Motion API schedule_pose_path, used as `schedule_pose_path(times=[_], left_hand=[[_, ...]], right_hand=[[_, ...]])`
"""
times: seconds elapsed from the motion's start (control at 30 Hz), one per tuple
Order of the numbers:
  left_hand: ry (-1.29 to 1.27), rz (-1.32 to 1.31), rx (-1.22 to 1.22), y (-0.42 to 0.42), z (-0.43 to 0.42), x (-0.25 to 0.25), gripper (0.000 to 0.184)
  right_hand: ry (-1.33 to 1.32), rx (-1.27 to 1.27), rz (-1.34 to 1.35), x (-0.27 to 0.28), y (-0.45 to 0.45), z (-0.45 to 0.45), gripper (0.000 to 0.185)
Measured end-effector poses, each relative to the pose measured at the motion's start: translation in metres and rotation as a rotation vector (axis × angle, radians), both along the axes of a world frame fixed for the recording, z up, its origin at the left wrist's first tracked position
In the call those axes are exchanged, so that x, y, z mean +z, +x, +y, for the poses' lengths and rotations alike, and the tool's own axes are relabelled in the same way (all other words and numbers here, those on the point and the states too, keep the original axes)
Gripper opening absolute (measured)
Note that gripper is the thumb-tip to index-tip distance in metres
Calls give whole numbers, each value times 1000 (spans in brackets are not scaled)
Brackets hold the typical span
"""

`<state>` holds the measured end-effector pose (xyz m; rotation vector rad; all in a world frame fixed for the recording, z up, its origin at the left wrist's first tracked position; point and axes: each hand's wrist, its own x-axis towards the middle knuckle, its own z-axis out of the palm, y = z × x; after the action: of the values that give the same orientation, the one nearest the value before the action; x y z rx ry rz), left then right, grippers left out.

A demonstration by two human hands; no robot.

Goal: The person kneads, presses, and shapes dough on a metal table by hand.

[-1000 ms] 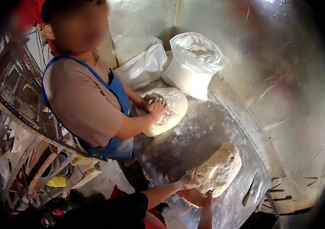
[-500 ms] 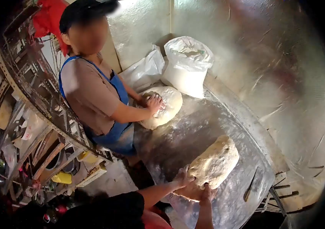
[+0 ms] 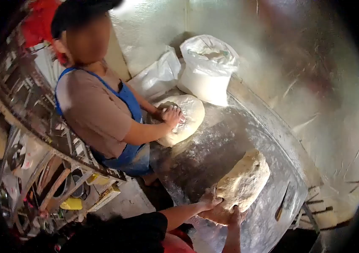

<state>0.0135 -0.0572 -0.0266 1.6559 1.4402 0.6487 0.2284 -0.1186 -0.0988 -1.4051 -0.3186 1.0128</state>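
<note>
A large, floury slab of dough (image 3: pixel 246 179) lies on the metal work table at the near right. My left hand (image 3: pixel 209 200) grips its near-left edge, with the thumb pressed into the surface. On the near edge, my right hand (image 3: pixel 235 216) also holds the dough, its thumb sunk in from above and its fingers mostly hidden. A flap of dough hangs between and under both hands.
A co-worker in a blue apron (image 3: pixel 125 103) presses a second dough mass (image 3: pixel 190 120) with both hands. Behind it stand an open white sack (image 3: pixel 204 82) and a crumpled bag (image 3: pixel 158 76). A dark narrow tool (image 3: pixel 281 204) lies on the table (image 3: pixel 268 223) at right. Cluttered metal shelving (image 3: pixel 53 147) fills the left.
The view has shifted slightly, so the scene sits a little differently in frame. Both my hands keep their hold on the dough's near edge. The co-worker's hands stay on the second mass.
</note>
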Motion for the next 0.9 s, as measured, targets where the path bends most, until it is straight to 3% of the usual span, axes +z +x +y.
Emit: schedule_pose_path(times=[0.03, 0.07, 0.13, 0.17, 0.2, 0.23, 0.3, 0.37, 0.43, 0.5, 0.53, 0.57, 0.6, 0.63, 0.67, 0.7, 0.8, 0.87, 0.9], left_hand=[[-24, -7, -37, -5, 4, -8, 100], [-25, 6, -65, -7, 7, -12, 101], [-56, -4, -157, -10, 3, -21, 100], [-73, -32, -190, -17, 5, -17, 98], [-86, -61, -216, -23, 7, -14, 96], [-95, -91, -234, -27, 7, -12, 94], [-109, -126, -238, -38, 9, -7, 90], [-92, -96, -228, -43, 11, -3, 87], [-53, -21, -204, -49, 12, -3, 94], [-1, -175, -258, -51, 23, 5, 94], [-22, 80, -257, -51, 21, 24, 84], [-24, 79, -266, -50, 25, 33, 84], [166, 133, -345, -48, 39, 38, 89], [353, 185, -417, -40, 51, 47, 94], [476, 173, -460, -19, 63, 83, 86], [474, 292, -606, 7, 80, 107, 85], [599, 484, -823, 88, 118, 124, 76], [568, 469, -892, 124, 125, 68, 76], [1046, 1006, -710, 138, 123, 8, 76]], right_hand=[[-18, 50, 19, -8, 3, -16, 82], [-27, -99, 25, 115, -56, -5, 80], [-27, -24, -12, 90, -41, -7, 68], [-191, 29, -51, 104, -43, -6, 62], [-154, 38, -19, 60, -28, -15, 56], [-317, -31, -152, 95, -41, -10, 54], [-399, 18, -176, 145, -70, -5, 59], [-488, -89, -346, 128, -78, -7, 66], [-361, -72, -220, 100, -68, -15, 79], [-419, -33, -83, 110, -63, -19, 85], [-436, 25, -107, 116, -59, -20, 86], [-452, 81, -129, 123, -54, -20, 88], [-323, 76, -121, 183, -63, -7, 91], [-331, 119, -353, 158, -44, -7, 94], [-353, 140, -593, 134, -25, -6, 98], [-423, 178, -808, 158, -12, 16, 101], [-238, 178, -883, 221, 14, 93, 85], [-245, 277, -1079, 229, 21, 132, 76], [-206, 330, -1165, 219, 25, 150, 70]])
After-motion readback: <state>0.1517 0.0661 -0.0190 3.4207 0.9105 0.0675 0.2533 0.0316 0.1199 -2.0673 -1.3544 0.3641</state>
